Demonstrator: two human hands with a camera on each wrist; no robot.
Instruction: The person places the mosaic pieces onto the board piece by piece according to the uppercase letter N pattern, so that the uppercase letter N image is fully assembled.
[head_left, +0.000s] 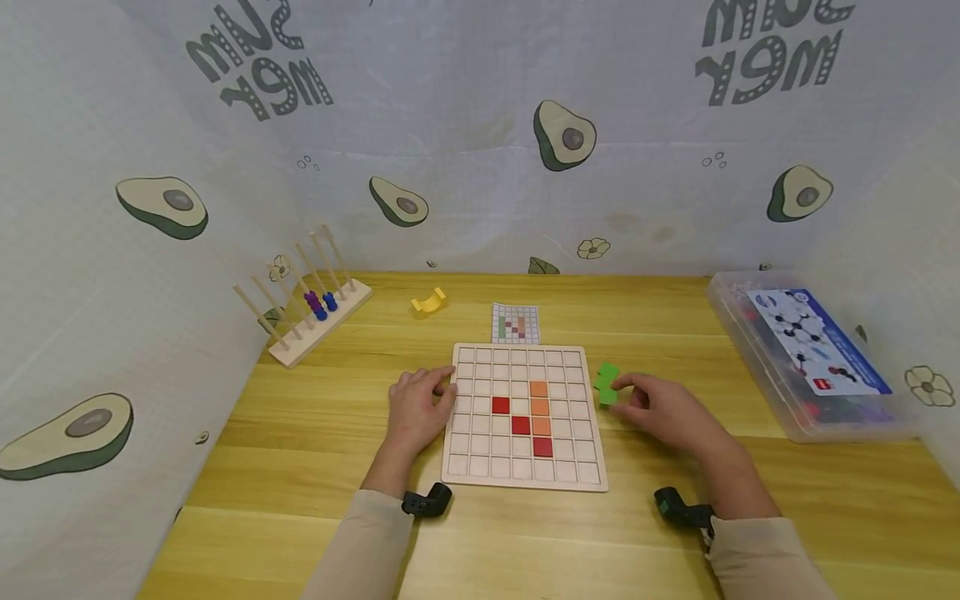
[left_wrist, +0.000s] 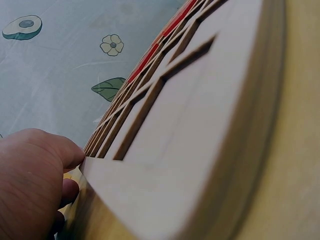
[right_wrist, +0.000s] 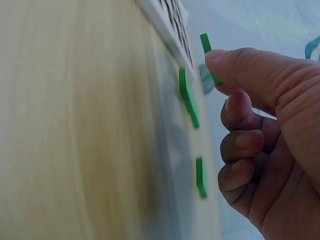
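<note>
A wooden grid board (head_left: pixel 480 467) lies in front of me, with red square tiles (head_left: pixel 521 426) stepping diagonally and orange square tiles (head_left: pixel 539 407) in a column in its cells. At the board's left edge rests my left hand (head_left: pixel 416 408); one of its digits touches the rim in the left wrist view. To the right of the board, my right hand (head_left: pixel 671 412) pinches a green square tile (right_wrist: pixel 205 43) between thumb and finger. Other green tiles (right_wrist: pixel 189 100) lie on the table close under that hand. A small printed grid card (head_left: pixel 516 323) lies behind the board.
A wooden peg stand (head_left: pixel 322 329) with blue and purple beads stands at the back left. Beside it lies a yellow curved piece (head_left: pixel 429 302). A clear plastic case (head_left: pixel 810 358) with a molecule picture sits at the right. A patterned cloth (head_left: pixel 480 167) hangs behind the table.
</note>
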